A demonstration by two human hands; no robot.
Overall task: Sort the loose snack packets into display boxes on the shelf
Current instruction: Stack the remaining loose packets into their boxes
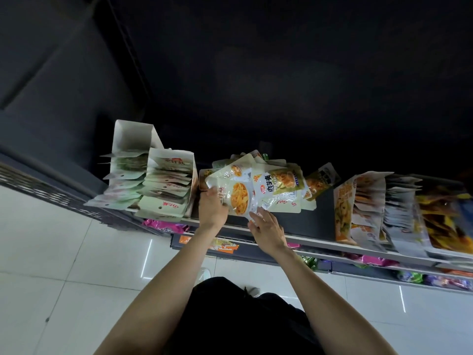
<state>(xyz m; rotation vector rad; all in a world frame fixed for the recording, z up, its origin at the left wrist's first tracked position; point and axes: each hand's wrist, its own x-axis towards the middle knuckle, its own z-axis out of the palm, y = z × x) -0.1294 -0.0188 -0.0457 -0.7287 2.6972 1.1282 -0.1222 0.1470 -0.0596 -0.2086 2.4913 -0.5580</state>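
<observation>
A loose pile of pale snack packets (277, 187) with yellow food pictures lies on the shelf (314, 242) in the middle of the view. My left hand (212, 210) grips the left edge of the front packet (239, 198). My right hand (267, 228) touches that packet's lower right corner with its fingertips. Two white display boxes stand to the left: a rear box (128, 139) and a nearer box (186, 156), both filled with upright pale green packets.
To the right stand rows of orange, white and yellow packets (368, 213). Lower shelves hold pink and purple snack bags (163, 225). White floor tiles (51, 265) stretch out below and left. The wall above the shelf is dark.
</observation>
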